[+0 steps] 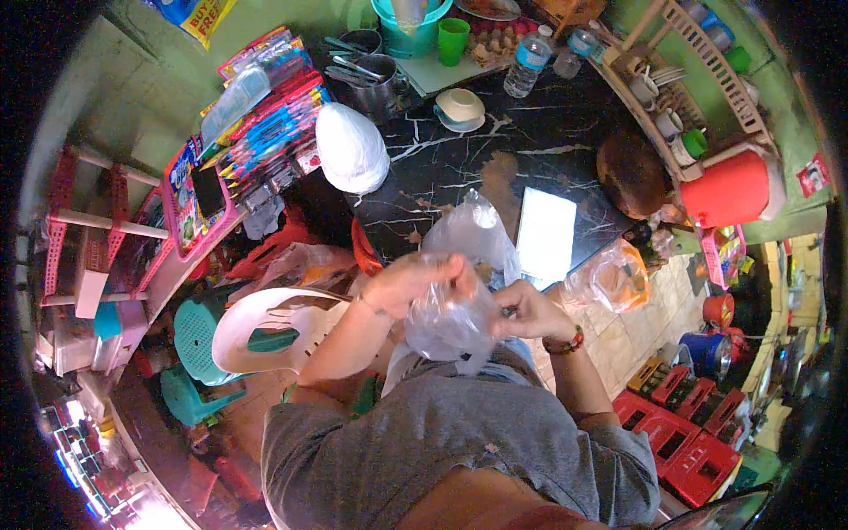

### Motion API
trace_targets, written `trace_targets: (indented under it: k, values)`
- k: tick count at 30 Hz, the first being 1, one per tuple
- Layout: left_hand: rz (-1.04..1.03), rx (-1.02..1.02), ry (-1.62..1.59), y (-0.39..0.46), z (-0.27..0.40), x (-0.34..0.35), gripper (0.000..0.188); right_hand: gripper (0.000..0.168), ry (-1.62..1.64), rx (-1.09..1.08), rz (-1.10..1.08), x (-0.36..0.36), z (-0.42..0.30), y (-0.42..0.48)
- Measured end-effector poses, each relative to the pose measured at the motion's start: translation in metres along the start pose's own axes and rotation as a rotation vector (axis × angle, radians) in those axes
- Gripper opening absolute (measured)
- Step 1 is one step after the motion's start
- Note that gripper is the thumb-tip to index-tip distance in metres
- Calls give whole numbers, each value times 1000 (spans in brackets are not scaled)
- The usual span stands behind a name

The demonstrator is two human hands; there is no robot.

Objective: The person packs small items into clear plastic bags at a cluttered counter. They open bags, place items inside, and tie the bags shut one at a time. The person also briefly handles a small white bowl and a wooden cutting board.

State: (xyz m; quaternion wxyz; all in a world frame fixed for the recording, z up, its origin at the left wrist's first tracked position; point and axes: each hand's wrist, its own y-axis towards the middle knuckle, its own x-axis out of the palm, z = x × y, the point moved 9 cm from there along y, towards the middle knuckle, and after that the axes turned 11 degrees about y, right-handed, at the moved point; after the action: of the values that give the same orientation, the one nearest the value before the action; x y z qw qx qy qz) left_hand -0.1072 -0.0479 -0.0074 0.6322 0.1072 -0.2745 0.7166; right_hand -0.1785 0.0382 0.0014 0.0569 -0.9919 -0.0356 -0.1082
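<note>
Close to my body, my left hand [424,281] and my right hand [530,315] are on a clear plastic bag [450,324], which hangs between them over my lap. My left hand is blurred, with its fingers bent at the bag's upper part. The fingertips of my right hand pinch the bag's side. Another clear plastic bag [472,228] lies just beyond, on the edge of the black marbled table [424,165]. To its right is a white rectangular object [546,235], brightly lit. A full white plastic bag [351,149] rests at the table's left.
Water bottles [528,63], stacked small bowls [460,109] and a metal mug of cutlery [374,83] stand farther back. A white plastic chair [265,305] is at my left, near a green stool [195,334]. Red crates [682,444] sit on the floor at right, and an orange-rimmed plastic bag [616,275] by the table's corner.
</note>
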Motion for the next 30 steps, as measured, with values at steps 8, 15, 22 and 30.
trace_targets:
  k: [8,15,22,30]
  values:
    - [7,-14,736,9,15,-28,38,43,1059,-399,239,-84,10,-24]
    - [169,138,-88,-2,48,-42,32,32,504,-317,138,-58,-31,6]
    - [621,66,527,64,-51,-139,36,17,378,-196,767,-124,115,37]
    - [893,-68,936,63,-124,-192,30,21,43,-43,940,-162,203,59]
